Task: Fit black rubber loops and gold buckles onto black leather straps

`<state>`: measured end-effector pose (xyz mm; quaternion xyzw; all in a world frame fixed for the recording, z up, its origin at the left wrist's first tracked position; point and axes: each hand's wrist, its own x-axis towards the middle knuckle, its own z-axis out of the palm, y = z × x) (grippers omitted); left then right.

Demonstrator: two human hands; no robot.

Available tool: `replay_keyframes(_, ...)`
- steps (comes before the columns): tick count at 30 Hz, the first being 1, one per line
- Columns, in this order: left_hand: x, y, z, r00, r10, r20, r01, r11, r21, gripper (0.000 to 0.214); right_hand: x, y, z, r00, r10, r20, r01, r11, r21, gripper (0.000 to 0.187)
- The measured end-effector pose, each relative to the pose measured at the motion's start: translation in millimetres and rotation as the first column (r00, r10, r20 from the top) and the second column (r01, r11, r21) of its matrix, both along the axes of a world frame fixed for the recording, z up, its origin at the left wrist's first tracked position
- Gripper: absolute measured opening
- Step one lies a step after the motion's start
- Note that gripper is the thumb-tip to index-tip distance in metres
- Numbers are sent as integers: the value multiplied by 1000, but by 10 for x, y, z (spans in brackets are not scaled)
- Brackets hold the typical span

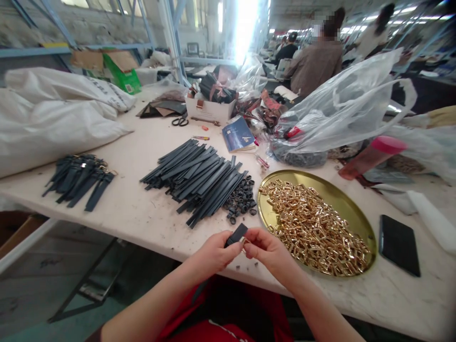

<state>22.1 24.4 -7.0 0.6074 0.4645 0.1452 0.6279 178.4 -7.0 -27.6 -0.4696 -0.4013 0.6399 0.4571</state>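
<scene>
Near the table's front edge, my left hand (pixel 220 249) is closed on a dark strap (pixel 236 234). My right hand (pixel 264 244) pinches a small gold buckle (pixel 243 241) at the strap's side; my fingers partly hide it. Just beyond lies a pile of dark straps (pixel 199 178). Small black loops (pixel 241 198) are heaped at its right end. To the right, a gold oval tray (pixel 264 216) holds a heap of gold buckles (pixel 317 228). At the left of the table is a bunch of dark straps with gold hardware (pixel 80 179).
A black phone (pixel 399 244) lies right of the tray. Behind are a blue booklet (pixel 238 134), black-handled scissors (pixel 180 121), a white box (pixel 208 110) and a clear plastic bag (pixel 342 104). White sacks (pixel 53 118) cover the far left. A person (pixel 315 61) is in the background.
</scene>
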Motion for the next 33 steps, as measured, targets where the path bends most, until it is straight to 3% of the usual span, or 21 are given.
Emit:
replay_keyframes(2, -47, -48, 37, 999, 13, 34, -12, 999, -46, 27, -23, -41, 3, 995, -92, -37, 90, 995, -50, 25)
replay_keyframes(5, -119, -121, 76, 999, 4, -40, 0, 996, 94, 31, -88, -89, -13, 927, -294, -233, 247, 946, -210, 28)
replay_keyframes(8, -157, -190, 89, 982, -47, -182, 99, 952, 291, 27, -172, -136, -24, 833, -382, -400, 235, 899, -369, 30)
replay_keyframes(12, -169, -255, 101, 956, -79, -283, 188, 904, 384, 26, -270, -221, -2, 786, -405, -466, 191, 877, -440, 31)
replay_keyframes(15, -160, -292, 123, 951, -98, -293, 217, 888, 406, 27, -326, -286, -1, 846, -344, -406, 199, 912, -359, 26)
replay_keyframes(17, -149, -314, 146, 954, -83, -287, 201, 889, 412, 27, -349, -316, -16, 911, -298, -284, 244, 946, -212, 21)
replay_keyframes(20, -142, -337, 179, 967, -90, -239, 176, 913, 369, 24, -346, -327, -40, 933, -338, -123, 337, 941, -29, 18)
replay_keyframes(23, -149, -346, 184, 982, -97, -162, 141, 946, 292, 23, -324, -317, -41, 933, -354, -65, 354, 935, -7, 20)
replay_keyframes(27, -156, -347, 112, 999, -26, -33, 31, 985, 169, 25, -323, -333, -26, 964, -254, 84, 247, 966, 79, 21)
replay_keyframes(33, -146, -336, -33, 999, 29, 27, -28, 999, -22, 25, -317, -348, -13, 928, -247, 279, 217, 967, 135, 26)
